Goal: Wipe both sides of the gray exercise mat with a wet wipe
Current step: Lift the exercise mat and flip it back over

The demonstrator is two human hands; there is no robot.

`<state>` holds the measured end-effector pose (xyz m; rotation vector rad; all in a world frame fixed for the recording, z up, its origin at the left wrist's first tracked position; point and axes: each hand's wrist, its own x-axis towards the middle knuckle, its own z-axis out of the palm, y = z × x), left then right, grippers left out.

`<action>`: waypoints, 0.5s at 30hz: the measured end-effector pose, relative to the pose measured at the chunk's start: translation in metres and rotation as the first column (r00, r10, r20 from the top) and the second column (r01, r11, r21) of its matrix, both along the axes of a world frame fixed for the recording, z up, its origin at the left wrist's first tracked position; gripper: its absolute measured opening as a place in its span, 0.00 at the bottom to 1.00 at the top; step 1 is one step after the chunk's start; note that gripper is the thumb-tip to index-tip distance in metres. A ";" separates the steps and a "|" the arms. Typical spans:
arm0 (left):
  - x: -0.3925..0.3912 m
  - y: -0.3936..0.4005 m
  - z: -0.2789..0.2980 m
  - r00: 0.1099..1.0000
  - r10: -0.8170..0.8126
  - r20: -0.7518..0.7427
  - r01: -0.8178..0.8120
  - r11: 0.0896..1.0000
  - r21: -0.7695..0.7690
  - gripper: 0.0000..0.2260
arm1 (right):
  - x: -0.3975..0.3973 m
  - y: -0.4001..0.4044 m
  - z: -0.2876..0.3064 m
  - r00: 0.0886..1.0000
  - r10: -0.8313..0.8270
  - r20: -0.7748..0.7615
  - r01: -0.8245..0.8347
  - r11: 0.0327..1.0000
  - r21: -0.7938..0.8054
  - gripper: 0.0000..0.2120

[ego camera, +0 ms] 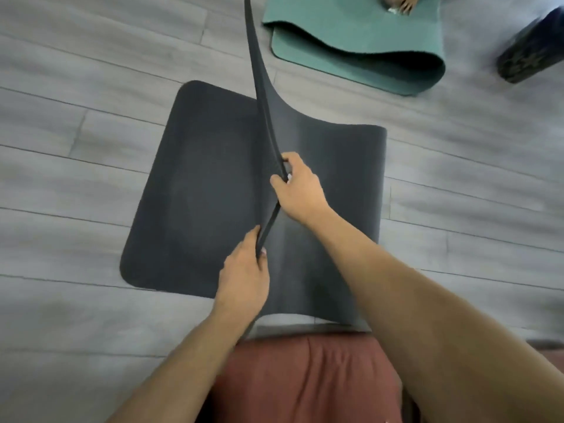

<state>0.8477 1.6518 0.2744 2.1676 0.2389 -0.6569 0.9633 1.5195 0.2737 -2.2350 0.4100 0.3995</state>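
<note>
Gray exercise mat (195,190), edge pinched by both hands (244,279) (297,187); green mat (360,35) lies nearby.

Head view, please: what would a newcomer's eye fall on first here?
The gray exercise mat fills the middle of the wood floor, one edge lifted upright. The left hand and right hand both grip that raised edge, with something small and white showing at the right fingers. At top right, a green mat lies folded over.

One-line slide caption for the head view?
Both hands, left hand and right hand, grip the gray mat's lifted edge above the wood floor.
</note>
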 end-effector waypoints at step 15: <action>0.046 -0.111 0.220 0.905 -0.412 -0.101 0.424 0.872 0.243 0.09 | 0.005 -0.153 0.225 0.989 0.148 -0.020 -0.149 0.985 -0.084 0.37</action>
